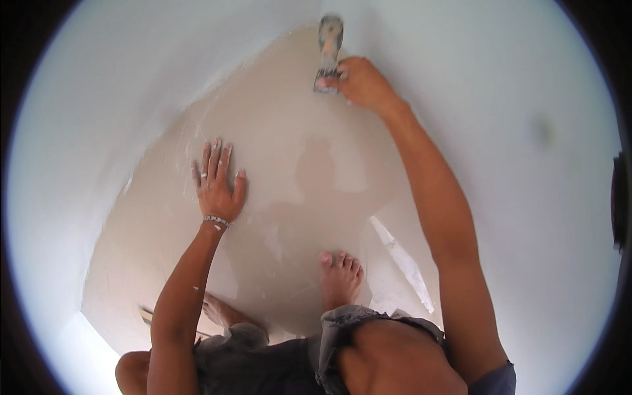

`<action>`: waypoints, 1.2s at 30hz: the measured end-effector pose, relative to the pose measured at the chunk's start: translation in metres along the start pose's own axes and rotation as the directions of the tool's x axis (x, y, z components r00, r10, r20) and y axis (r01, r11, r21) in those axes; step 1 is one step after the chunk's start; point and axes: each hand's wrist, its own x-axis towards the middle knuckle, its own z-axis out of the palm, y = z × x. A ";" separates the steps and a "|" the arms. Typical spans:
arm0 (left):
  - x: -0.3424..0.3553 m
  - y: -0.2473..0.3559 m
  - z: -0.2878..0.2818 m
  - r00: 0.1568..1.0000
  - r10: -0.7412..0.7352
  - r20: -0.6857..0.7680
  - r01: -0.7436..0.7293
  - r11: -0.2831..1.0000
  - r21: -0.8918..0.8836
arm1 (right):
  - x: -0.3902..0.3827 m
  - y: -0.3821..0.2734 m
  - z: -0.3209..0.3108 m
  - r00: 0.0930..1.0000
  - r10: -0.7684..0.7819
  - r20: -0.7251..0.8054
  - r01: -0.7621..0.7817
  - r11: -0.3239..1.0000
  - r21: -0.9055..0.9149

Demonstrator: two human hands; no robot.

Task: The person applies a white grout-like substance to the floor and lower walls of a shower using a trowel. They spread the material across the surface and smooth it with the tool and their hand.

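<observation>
My left hand [220, 187] lies flat on the beige floor [276, 145] with its fingers spread, flecked with white, a ring and a bracelet on it. Far ahead, my right hand [363, 82] grips a putty knife [330, 43] low down, near its blade. The knife has a worn handle smeared with grey-white, pointing away from me. Its wider end is at my fingers, close to where the floor meets the pale wall. Whether the blade touches the floor or wall I cannot tell.
Pale walls [99, 151] curve in on the left and right of the floor. A white strip [403, 260] lies right of my bare foot [341, 276]. Behind my left forearm a thin object [145, 315] partly shows. Something black [619, 201] stands at the right rim.
</observation>
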 end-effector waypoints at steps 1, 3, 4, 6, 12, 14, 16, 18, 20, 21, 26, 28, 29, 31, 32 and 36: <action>-0.002 -0.002 0.002 1.000 -0.008 0.011 0.008 1.000 0.001 | -0.011 0.001 0.008 1.000 -0.011 0.021 0.012 0.997 -0.080; -0.004 -0.007 0.006 1.000 -0.014 0.023 0.013 1.000 0.016 | -0.046 0.000 0.024 0.995 0.051 0.083 -0.036 0.984 -0.176; -0.005 -0.008 0.010 0.999 -0.018 0.026 0.017 1.000 0.018 | -0.070 -0.003 0.033 0.985 0.115 0.125 -0.090 0.978 -0.190; -0.004 -0.008 0.015 1.000 -0.007 0.025 0.007 1.000 0.002 | -0.119 0.017 0.056 0.998 -0.050 0.029 0.056 0.955 -0.293; -0.005 -0.004 0.022 0.998 -0.050 -0.048 0.048 0.998 -0.045 | -0.214 0.042 0.087 0.982 -0.174 -0.078 0.150 0.957 -0.247; -0.003 0.012 0.030 0.997 -0.054 -0.050 0.048 0.993 -0.105 | -0.227 0.050 0.088 0.982 -0.155 -0.104 0.126 0.962 -0.243; -0.015 0.038 0.038 1.000 -0.027 -0.002 0.026 0.988 -0.155 | -0.237 0.056 0.098 0.979 -0.160 -0.129 0.129 0.966 -0.222; -0.031 0.082 0.043 0.999 0.024 0.040 0.005 0.798 -0.603 | -0.236 0.054 0.104 0.977 -0.163 -0.136 0.145 0.980 -0.136; -0.018 0.152 0.014 0.918 0.015 0.395 0.332 0.514 -0.791 | -0.238 0.047 0.095 0.980 -0.122 -0.159 0.118 0.993 -0.030; -0.019 0.175 0.016 0.887 -0.050 0.459 0.454 0.270 -0.849 | -0.239 0.050 0.095 0.980 -0.124 -0.154 0.125 0.992 -0.001; -0.020 0.196 0.016 0.839 -0.085 0.537 0.538 -0.015 -0.843 | -0.252 0.042 0.088 0.989 -0.073 -0.125 0.079 0.996 0.046; -0.017 0.189 0.020 0.857 -0.071 0.511 0.515 0.153 -0.843 | -0.256 0.037 0.079 0.995 0.070 -0.074 -0.048 0.965 0.260; -0.017 0.189 0.022 0.836 -0.103 0.539 0.547 0.083 -0.833 | -0.259 0.033 0.074 0.990 0.138 -0.037 -0.116 0.926 0.360; -0.010 0.198 0.011 0.784 -0.149 0.603 0.602 -0.056 -0.797 | -0.271 0.017 0.061 0.934 0.352 0.053 -0.329 0.795 0.510; -0.007 0.201 0.011 0.775 -0.151 0.614 0.608 -0.087 -0.789 | -0.277 0.013 0.059 0.888 0.445 0.112 -0.424 0.703 0.571; -0.014 0.216 0.025 0.756 -0.050 0.652 0.629 -0.218 -0.746 | -0.308 0.015 0.060 0.975 0.156 -0.157 -0.171 0.982 -0.087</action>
